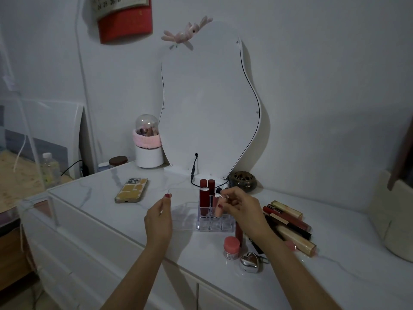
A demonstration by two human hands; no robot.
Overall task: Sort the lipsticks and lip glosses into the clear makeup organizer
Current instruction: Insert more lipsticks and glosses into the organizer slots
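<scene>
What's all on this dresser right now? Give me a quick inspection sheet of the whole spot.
Surface: white marbled dresser top, dimly lit.
Job's things: clear makeup organizer with two dark red tubes standing in its back cells; a peach lip gloss going into a cell; a pile of lip glosses lying to its right.
Clutter: phone, pink-lidded jar, silver heart case, brass burner, brush holder.
Hands: left hand steadies the organizer's left edge; right hand holds the peach lip gloss.
Cables: black cable at the mirror's base.
Surroundings: white wall, red calendar, water bottle.
</scene>
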